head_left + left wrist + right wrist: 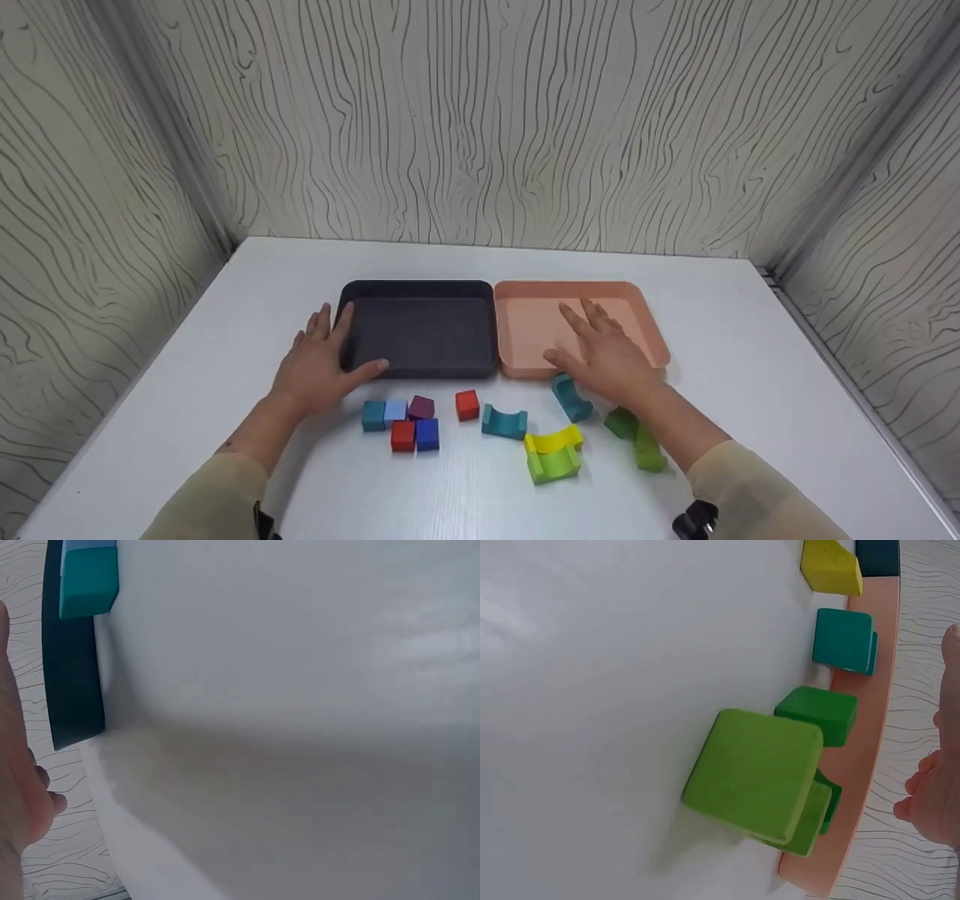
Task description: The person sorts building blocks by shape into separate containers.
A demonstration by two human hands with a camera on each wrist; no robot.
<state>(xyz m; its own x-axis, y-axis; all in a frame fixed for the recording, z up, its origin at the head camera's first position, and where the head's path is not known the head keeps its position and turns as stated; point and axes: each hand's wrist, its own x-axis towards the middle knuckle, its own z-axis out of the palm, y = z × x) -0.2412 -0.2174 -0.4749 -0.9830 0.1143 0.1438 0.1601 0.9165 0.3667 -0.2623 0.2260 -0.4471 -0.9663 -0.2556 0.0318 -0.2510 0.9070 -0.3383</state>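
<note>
My left hand (319, 367) spreads its fingers at the left edge of the black tray (420, 371), thumb over the near rim, holding nothing. Over the pink tray (652, 330) my right hand (607, 356) reaches with fingers apart and nothing in them. The two trays stand side by side. In front of the black one lie several small cubes, among them a red cube (403, 436), a blue cube (427, 435) and a teal cube (90, 581). Arch-shaped blocks lie nearer the right hand: a teal arch (505, 422), a yellow arch (553, 439) and a light green arch (555, 465).
A second teal arch (572, 399) lies close before the pink tray. Beneath the right forearm are a dark green block (621, 422) and a green arch (754, 772). Wood-patterned panels (465, 135) enclose the white table (187, 390) at the back and sides.
</note>
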